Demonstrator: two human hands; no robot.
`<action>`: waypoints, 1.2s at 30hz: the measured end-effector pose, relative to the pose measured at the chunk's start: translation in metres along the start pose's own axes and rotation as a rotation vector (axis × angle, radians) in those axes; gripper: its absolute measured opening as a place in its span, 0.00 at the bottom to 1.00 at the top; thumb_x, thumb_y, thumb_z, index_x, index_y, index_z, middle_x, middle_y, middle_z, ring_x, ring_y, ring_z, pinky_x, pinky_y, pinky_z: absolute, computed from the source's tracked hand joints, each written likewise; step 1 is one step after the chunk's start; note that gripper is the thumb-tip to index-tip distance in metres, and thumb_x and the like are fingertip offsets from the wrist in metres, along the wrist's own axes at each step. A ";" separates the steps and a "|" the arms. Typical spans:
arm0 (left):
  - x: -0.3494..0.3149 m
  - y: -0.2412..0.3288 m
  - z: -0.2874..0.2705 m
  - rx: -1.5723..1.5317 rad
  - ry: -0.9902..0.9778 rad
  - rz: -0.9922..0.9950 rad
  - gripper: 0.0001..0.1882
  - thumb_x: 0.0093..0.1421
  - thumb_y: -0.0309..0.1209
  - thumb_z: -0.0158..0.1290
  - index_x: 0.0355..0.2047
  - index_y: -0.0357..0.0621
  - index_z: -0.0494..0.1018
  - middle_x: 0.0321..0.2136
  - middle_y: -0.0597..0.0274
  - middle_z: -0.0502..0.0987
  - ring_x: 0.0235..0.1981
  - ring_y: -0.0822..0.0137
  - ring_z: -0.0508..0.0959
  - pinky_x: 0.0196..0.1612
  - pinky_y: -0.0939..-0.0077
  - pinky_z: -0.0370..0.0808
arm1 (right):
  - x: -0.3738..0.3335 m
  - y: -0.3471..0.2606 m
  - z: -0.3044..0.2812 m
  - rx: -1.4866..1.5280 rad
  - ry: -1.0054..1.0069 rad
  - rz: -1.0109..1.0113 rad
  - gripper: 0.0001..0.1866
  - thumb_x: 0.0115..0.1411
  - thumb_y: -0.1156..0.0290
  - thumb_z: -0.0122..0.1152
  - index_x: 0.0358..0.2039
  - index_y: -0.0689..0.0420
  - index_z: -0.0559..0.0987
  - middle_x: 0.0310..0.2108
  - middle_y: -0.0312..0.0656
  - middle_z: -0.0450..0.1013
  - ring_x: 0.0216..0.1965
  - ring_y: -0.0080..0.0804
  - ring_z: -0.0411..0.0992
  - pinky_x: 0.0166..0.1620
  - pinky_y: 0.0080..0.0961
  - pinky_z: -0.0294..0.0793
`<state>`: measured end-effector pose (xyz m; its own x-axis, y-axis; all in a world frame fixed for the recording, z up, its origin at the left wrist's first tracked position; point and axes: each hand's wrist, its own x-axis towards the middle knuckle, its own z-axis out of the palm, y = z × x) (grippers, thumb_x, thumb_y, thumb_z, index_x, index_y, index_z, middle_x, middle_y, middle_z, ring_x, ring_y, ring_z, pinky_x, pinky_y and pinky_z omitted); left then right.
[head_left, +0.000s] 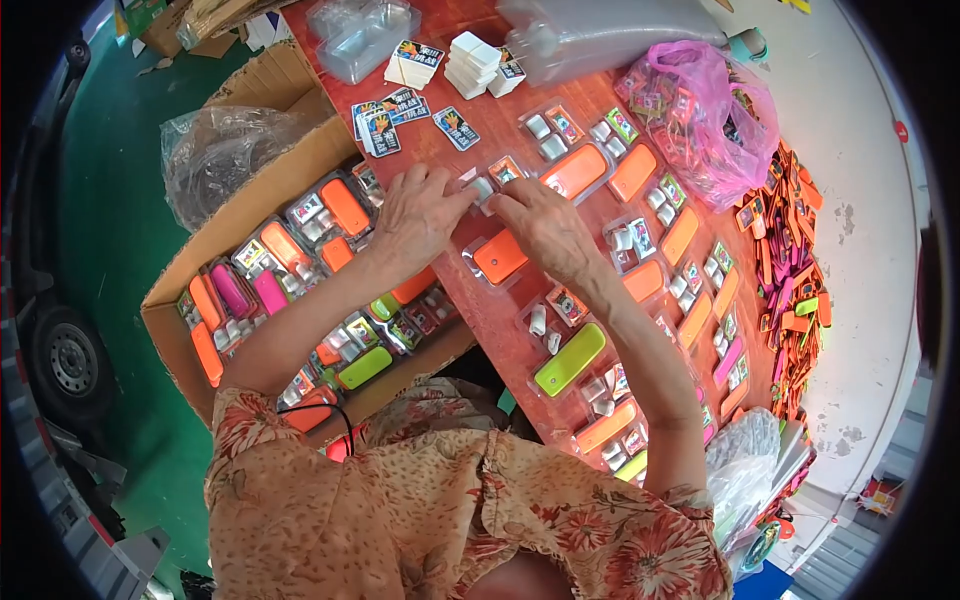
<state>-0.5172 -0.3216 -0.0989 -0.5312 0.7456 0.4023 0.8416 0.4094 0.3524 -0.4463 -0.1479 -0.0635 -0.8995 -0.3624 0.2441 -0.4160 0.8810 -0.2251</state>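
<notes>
An open clear plastic tray holding an orange case and a small picture card lies under my hands near the table's left edge. My left hand reaches in from the box side, its fingers pinched at a small whitish piece in the tray's upper part. On the other side of that piece is my right hand, its thumb and fingers curled together and partly hiding the tray. What the right fingertips grip is too small to make out.
Rows of similar filled trays cover the red table. Card stacks, empty clear trays and a pink bag lie farther back. A cardboard box of filled packs stands left; loose cases are heaped right.
</notes>
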 end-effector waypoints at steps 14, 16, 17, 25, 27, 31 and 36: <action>0.001 0.001 -0.001 -0.045 -0.009 -0.034 0.11 0.46 0.25 0.51 0.33 0.46 0.73 0.28 0.60 0.67 0.32 0.60 0.67 0.34 0.69 0.66 | -0.006 -0.008 0.003 -0.074 -0.101 0.103 0.05 0.44 0.73 0.51 0.24 0.58 0.71 0.25 0.40 0.65 0.32 0.33 0.64 0.42 0.35 0.61; 0.002 -0.001 0.001 -0.038 -0.001 -0.024 0.11 0.45 0.25 0.51 0.33 0.46 0.73 0.28 0.60 0.67 0.32 0.60 0.67 0.33 0.69 0.66 | -0.007 -0.019 0.000 -0.246 -0.219 0.083 0.05 0.43 0.72 0.51 0.23 0.57 0.71 0.25 0.37 0.65 0.34 0.30 0.64 0.44 0.38 0.58; 0.002 -0.002 0.002 -0.029 0.013 -0.013 0.12 0.45 0.25 0.51 0.32 0.46 0.73 0.28 0.60 0.67 0.32 0.60 0.67 0.33 0.69 0.67 | -0.008 -0.021 0.001 -0.308 -0.216 0.065 0.05 0.43 0.72 0.51 0.23 0.57 0.71 0.25 0.36 0.66 0.36 0.29 0.63 0.44 0.39 0.59; 0.007 -0.005 0.002 -0.058 0.105 0.018 0.09 0.46 0.26 0.52 0.30 0.47 0.74 0.26 0.63 0.68 0.30 0.61 0.68 0.32 0.68 0.67 | 0.001 -0.026 0.003 -0.306 -0.140 0.147 0.04 0.44 0.72 0.50 0.20 0.54 0.75 0.25 0.37 0.67 0.33 0.31 0.64 0.39 0.32 0.61; 0.010 -0.005 0.002 -0.058 0.065 0.010 0.09 0.46 0.23 0.52 0.30 0.44 0.74 0.27 0.60 0.70 0.30 0.60 0.69 0.34 0.70 0.67 | -0.003 -0.020 0.003 -0.294 -0.176 0.166 0.06 0.45 0.73 0.50 0.21 0.56 0.76 0.29 0.40 0.69 0.36 0.35 0.66 0.42 0.33 0.62; 0.010 0.002 0.001 -0.076 0.039 0.003 0.08 0.47 0.23 0.51 0.30 0.43 0.74 0.28 0.60 0.71 0.31 0.60 0.69 0.34 0.70 0.67 | -0.021 -0.024 -0.008 0.061 0.106 0.215 0.06 0.47 0.70 0.53 0.24 0.58 0.73 0.27 0.41 0.68 0.34 0.40 0.66 0.40 0.34 0.62; -0.001 0.004 -0.006 -0.031 0.097 0.002 0.09 0.47 0.23 0.50 0.32 0.44 0.73 0.29 0.60 0.70 0.33 0.60 0.69 0.35 0.68 0.66 | -0.080 -0.063 -0.044 0.180 0.023 0.584 0.09 0.44 0.68 0.59 0.23 0.58 0.70 0.22 0.43 0.68 0.26 0.40 0.68 0.27 0.34 0.66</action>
<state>-0.5138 -0.3241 -0.0936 -0.5379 0.6912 0.4826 0.8400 0.3906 0.3767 -0.3422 -0.1614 -0.0268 -0.9835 0.1733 0.0527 0.1268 0.8661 -0.4835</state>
